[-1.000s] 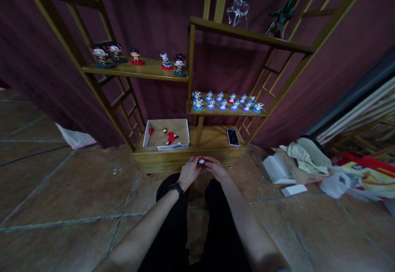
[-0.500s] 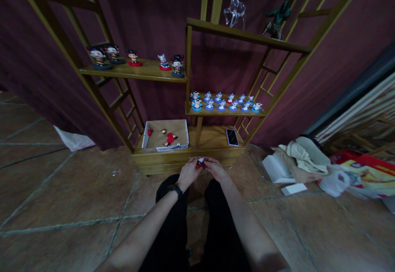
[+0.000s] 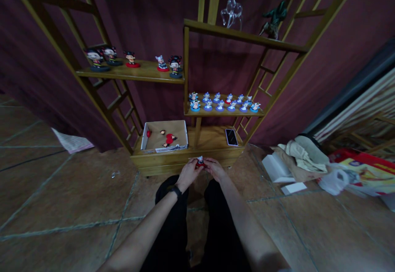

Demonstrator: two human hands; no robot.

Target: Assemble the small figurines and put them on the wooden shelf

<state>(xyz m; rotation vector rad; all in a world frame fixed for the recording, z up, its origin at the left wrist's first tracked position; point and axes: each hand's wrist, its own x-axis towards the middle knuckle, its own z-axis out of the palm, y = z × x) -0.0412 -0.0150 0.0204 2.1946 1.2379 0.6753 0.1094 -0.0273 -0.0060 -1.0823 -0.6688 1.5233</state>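
Observation:
My left hand (image 3: 188, 173) and my right hand (image 3: 215, 169) meet in front of my knees, fingers pinched together on a small figurine with a red base (image 3: 200, 162). The figurine stands upright between the fingertips, just before the low wooden shelf base (image 3: 173, 159). An open cardboard box (image 3: 164, 136) on that base holds a few loose red and black figurine parts (image 3: 168, 137). A black band sits on my left wrist.
A phone (image 3: 231, 136) lies on the base right of the box. Several blue-based figurines (image 3: 222, 102) line the middle shelf; larger ones (image 3: 132, 59) stand on the left shelf. A glass ornament (image 3: 232, 6) and a green one (image 3: 273, 17) stand on top. Cloth, boxes and bags (image 3: 311, 165) lie at the right.
The figurine has turned upright between my fingers; its red base showed first, now the white figure points up. My head has shifted slightly, moving the scene left.

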